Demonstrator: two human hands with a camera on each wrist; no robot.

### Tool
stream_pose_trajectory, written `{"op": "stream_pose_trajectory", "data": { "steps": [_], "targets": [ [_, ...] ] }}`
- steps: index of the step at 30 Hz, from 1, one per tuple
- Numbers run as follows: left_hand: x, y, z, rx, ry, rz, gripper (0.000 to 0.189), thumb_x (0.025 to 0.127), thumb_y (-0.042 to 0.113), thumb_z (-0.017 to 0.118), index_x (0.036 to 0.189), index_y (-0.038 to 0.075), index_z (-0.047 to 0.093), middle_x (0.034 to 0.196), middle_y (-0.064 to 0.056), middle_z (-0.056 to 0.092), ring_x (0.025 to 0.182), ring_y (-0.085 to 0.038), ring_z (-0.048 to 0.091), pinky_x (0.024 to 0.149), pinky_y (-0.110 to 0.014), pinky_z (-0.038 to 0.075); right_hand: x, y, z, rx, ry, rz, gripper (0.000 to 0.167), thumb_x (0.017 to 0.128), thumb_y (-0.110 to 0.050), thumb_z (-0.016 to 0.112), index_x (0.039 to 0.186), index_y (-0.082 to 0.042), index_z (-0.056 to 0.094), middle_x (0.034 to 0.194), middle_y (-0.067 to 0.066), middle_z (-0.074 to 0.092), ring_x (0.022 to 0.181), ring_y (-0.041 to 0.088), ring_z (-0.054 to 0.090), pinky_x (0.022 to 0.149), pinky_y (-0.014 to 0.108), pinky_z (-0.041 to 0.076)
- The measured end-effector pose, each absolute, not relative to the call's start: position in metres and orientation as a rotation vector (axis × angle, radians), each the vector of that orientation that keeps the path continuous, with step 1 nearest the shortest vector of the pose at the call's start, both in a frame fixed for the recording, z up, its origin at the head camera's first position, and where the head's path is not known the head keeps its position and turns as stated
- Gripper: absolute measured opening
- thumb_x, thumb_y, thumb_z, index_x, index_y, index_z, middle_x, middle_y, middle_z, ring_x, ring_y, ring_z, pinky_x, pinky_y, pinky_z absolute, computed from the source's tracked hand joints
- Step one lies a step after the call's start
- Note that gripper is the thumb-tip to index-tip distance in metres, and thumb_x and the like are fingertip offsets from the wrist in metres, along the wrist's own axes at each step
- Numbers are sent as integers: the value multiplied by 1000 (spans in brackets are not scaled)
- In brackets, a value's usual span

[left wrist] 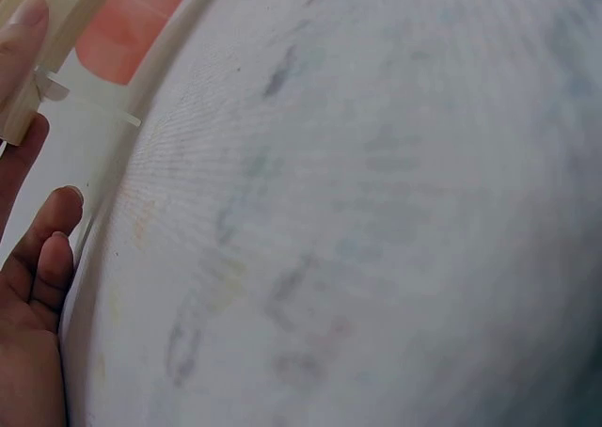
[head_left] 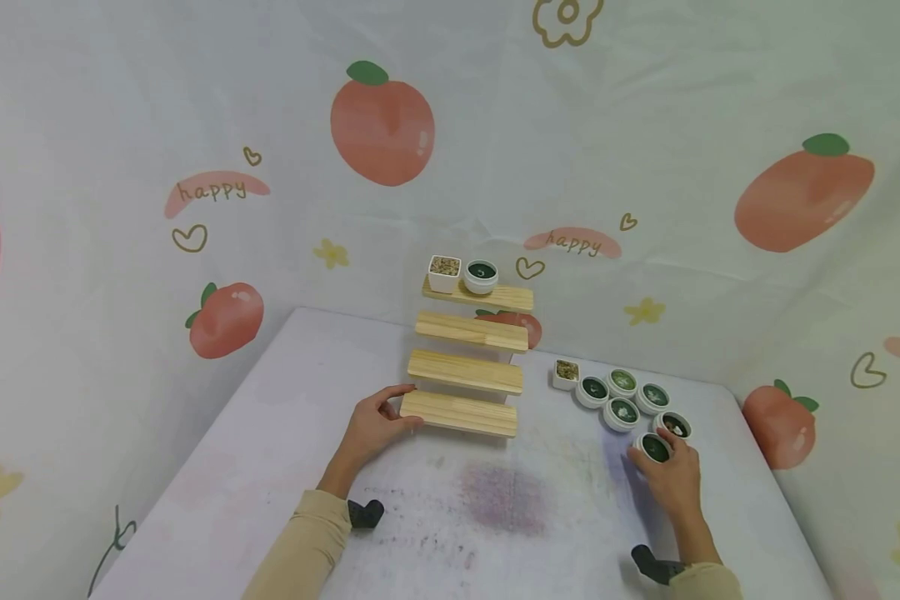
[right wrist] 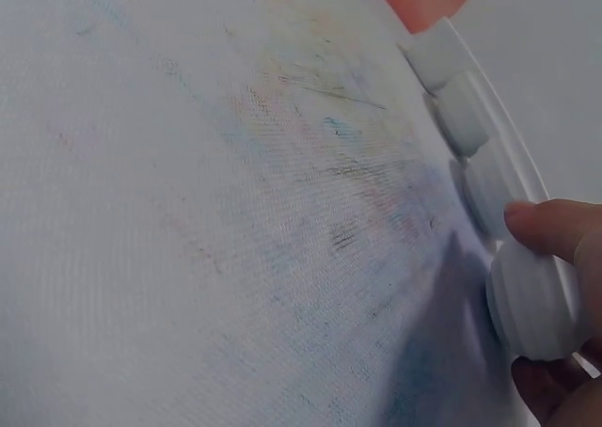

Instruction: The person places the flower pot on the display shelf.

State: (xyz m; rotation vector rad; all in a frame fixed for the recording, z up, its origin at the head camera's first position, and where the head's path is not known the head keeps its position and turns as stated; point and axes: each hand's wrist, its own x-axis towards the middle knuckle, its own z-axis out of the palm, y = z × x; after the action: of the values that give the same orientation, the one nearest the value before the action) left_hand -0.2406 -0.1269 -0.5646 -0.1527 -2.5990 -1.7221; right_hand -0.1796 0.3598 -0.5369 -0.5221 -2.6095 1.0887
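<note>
A stepped wooden rack (head_left: 461,372) with several plank tiers stands in the middle of the head view. My left hand (head_left: 375,423) holds the left end of its lowest plank (head_left: 461,415); the left wrist view has the thumb on one face of the plank (left wrist: 71,13) and a finger at the other. At the right, my right hand (head_left: 671,475) pinches a round white pot (head_left: 654,448) with dark green contents between thumb and fingers. That pot's ribbed side (right wrist: 531,305) fills the grip in the right wrist view.
A square white pot (head_left: 445,273) and a round pot (head_left: 481,277) stand on the top tier. Beyond my right hand cluster several round pots (head_left: 621,414) and a square pot (head_left: 566,375). A fruit-printed cloth (head_left: 607,150) hangs behind the stained white table (head_left: 330,375).
</note>
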Motion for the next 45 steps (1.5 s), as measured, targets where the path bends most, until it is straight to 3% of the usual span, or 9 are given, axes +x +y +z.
{"op": "stream_pose_trajectory", "data": {
  "steps": [8,16,19,24,31,39,45],
  "targets": [
    [-240,-127,-564,-154,-2597,-1714,60,73,47,90,128,40,68,72,-3,59,60,-17,51,59,-29,46,-181,355,-521,-608,-2599,1151,80,86,-21,81,148,10,41,144,38,43,137,52,40,115,62,31],
    [-239,-125,-561,-150,-2593,-1720,61,74,43,91,130,37,68,70,-3,60,59,-15,51,58,-29,45,-191,341,-494,-513,-2579,1136,81,86,-34,83,145,7,47,141,33,49,131,46,47,106,58,38],
    [-239,-124,-560,-158,-2604,-1708,62,74,43,91,132,35,68,70,-2,59,59,-14,51,58,-28,45,-197,332,-484,-417,-2559,1152,77,85,-30,84,143,7,49,140,31,50,127,43,49,100,49,41],
    [-240,-124,-558,-158,-2600,-1704,63,74,42,91,132,34,67,71,-2,60,59,-14,51,58,-28,45,-211,315,-466,-246,-2532,1210,69,84,-22,86,138,5,52,139,25,52,121,33,52,87,23,39],
    [-242,-124,-557,-149,-2620,-1675,63,74,42,91,131,34,68,70,-1,59,59,-13,50,58,-28,45,-226,291,-444,-123,-2565,1264,67,88,-28,82,143,-5,51,139,23,46,89,17,56,66,16,47],
    [-240,-124,-559,-148,-2611,-1694,61,74,42,91,130,36,68,70,-3,60,59,-14,51,58,-27,45,-246,260,-421,-101,-2509,1315,75,87,-30,82,148,-3,46,140,22,44,107,22,50,77,6,40],
    [-239,-125,-562,-137,-2606,-1704,62,73,46,91,129,38,68,69,-2,60,58,-15,51,58,-28,45,-265,237,-414,-34,-2347,1419,73,85,-21,83,145,-1,47,139,18,51,106,19,54,78,5,43]
  ]
}}
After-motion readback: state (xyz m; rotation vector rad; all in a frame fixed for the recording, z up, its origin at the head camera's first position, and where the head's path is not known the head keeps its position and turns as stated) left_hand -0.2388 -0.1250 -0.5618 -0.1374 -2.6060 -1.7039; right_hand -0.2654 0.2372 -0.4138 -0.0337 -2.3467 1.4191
